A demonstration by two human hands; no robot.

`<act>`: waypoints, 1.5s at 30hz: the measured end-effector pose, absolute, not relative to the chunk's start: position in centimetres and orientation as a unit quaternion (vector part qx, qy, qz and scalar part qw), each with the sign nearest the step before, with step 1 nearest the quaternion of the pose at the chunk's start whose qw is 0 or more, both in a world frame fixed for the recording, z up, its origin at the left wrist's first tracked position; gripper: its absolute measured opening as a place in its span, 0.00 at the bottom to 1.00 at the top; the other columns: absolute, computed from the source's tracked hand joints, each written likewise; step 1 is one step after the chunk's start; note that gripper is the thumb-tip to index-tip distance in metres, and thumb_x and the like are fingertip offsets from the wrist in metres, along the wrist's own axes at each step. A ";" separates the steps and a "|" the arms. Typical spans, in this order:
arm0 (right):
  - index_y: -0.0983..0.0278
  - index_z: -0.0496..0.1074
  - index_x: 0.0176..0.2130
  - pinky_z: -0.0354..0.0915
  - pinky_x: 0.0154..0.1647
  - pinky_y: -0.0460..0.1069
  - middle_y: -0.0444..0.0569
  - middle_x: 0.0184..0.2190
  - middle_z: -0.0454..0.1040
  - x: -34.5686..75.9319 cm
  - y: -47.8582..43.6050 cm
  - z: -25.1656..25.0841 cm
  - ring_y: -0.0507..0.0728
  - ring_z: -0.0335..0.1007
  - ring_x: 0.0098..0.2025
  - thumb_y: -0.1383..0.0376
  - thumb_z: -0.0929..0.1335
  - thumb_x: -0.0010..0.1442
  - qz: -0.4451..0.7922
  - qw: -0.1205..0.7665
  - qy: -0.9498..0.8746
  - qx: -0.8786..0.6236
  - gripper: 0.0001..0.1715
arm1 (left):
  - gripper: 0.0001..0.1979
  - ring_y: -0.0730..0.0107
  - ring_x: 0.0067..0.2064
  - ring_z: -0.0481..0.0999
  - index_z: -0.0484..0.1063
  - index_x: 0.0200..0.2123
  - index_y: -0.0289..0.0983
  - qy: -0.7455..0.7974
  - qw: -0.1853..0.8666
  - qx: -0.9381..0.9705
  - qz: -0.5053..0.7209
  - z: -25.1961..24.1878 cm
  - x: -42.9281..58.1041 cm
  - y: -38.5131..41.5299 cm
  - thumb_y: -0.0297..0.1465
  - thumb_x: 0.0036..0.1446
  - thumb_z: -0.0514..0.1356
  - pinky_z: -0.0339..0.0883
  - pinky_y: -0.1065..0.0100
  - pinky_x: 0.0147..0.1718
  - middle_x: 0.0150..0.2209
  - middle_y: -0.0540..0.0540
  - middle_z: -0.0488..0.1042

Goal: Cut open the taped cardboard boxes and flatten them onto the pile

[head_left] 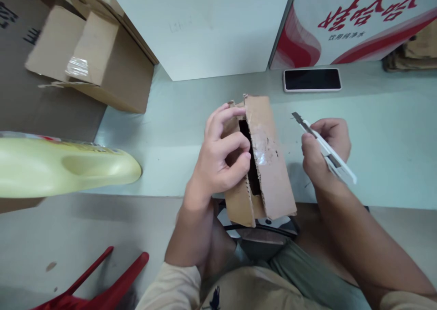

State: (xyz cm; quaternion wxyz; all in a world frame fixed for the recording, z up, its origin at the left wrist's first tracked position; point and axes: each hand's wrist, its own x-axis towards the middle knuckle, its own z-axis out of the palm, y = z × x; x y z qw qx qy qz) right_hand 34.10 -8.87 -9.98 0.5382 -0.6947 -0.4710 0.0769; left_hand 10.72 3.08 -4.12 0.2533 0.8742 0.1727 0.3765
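A small brown cardboard box (273, 164) sits at the front edge of the table, its near end jutting past the edge. Its two top flaps stand slightly apart, and a dark gap shows between them. Clear tape clings to the right flap. My left hand (227, 150) grips the left flap, with fingers bent over its edge at the gap. To the right of the box, my right hand (326, 146) holds a white utility knife (332, 157). The knife's blade is out and points up and left, apart from the box.
A phone (312, 80) lies behind the box, before a white and red carton (341, 27). An open cardboard box (126, 68) stands at the back left. A yellow bottle (68, 169) is at the left, above a red chair (119, 282). A white panel (211, 27) rises at the back.
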 end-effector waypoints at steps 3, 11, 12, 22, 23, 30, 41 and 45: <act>0.59 0.69 0.42 0.57 0.26 0.51 0.42 0.27 0.66 33.3 -8.8 -9.0 0.52 0.60 0.24 0.61 0.70 0.60 0.051 0.534 -0.429 -0.727 0.10 | 0.17 0.52 0.71 0.66 0.68 0.34 0.42 0.179 0.271 0.859 0.396 -4.0 10.4 3.0 0.46 0.71 0.53 0.58 0.38 0.75 0.65 0.42 0.66; 0.59 0.75 0.42 0.54 0.27 0.50 0.43 0.19 0.67 33.0 -8.1 -7.9 0.55 0.59 0.21 0.53 0.68 0.62 0.097 0.284 -0.469 -0.831 0.14 | 0.20 0.49 0.71 0.66 0.67 0.49 0.45 0.221 0.338 0.817 0.412 -4.2 10.7 2.6 0.54 0.68 0.55 0.62 0.39 0.72 0.64 0.39 0.66; 0.59 0.76 0.42 0.51 0.27 0.50 0.43 0.18 0.66 32.9 -8.0 -7.7 0.55 0.58 0.21 0.53 0.67 0.64 0.107 0.237 -0.473 -0.842 0.15 | 0.21 0.49 0.71 0.66 0.66 0.51 0.46 0.220 0.344 0.811 0.420 -4.4 10.7 2.7 0.55 0.68 0.55 0.63 0.41 0.71 0.63 0.39 0.66; 0.57 0.72 0.59 0.54 0.31 0.51 0.54 0.56 0.78 33.3 -7.7 -8.0 0.65 0.76 0.50 0.68 0.60 0.66 0.194 0.057 -0.523 -0.828 0.25 | 0.21 0.51 0.68 0.67 0.68 0.54 0.47 0.207 0.366 0.788 0.450 -5.1 10.8 3.0 0.52 0.65 0.59 0.64 0.46 0.70 0.62 0.39 0.67; 0.57 0.72 0.60 0.55 0.32 0.52 0.54 0.57 0.78 33.5 -7.7 -8.1 0.65 0.75 0.51 0.69 0.59 0.66 0.195 0.056 -0.526 -0.826 0.27 | 0.21 0.50 0.68 0.67 0.68 0.54 0.47 0.210 0.365 0.788 0.449 -5.0 10.8 3.0 0.52 0.65 0.59 0.64 0.45 0.70 0.62 0.39 0.67; 0.57 0.73 0.64 0.56 0.32 0.53 0.59 0.47 0.76 34.7 -7.5 -8.9 0.64 0.73 0.42 0.68 0.62 0.63 0.161 0.056 -0.510 -0.843 0.33 | 0.20 0.48 0.70 0.67 0.73 0.50 0.45 0.208 0.340 0.811 0.428 -4.9 10.9 3.0 0.52 0.66 0.59 0.63 0.44 0.71 0.63 0.39 0.66; 0.62 0.77 0.34 0.57 0.35 0.52 0.49 0.26 0.74 33.1 -7.7 -7.4 0.58 0.68 0.30 0.54 0.61 0.65 0.300 0.192 -0.475 -0.805 0.20 | 0.21 0.47 0.70 0.66 0.76 0.41 0.43 0.287 0.324 0.784 0.446 -6.0 8.9 5.1 0.54 0.60 0.64 0.55 0.43 0.74 0.63 0.42 0.65; 0.61 0.64 0.26 0.58 0.34 0.52 0.49 0.25 0.71 33.1 -7.8 -8.2 0.57 0.67 0.31 0.44 0.56 0.68 0.433 0.237 -0.495 -0.715 0.30 | 0.26 0.45 0.70 0.63 0.74 0.46 0.45 0.298 0.326 0.751 0.491 -8.0 8.8 6.3 0.58 0.56 0.65 0.55 0.42 0.73 0.62 0.42 0.65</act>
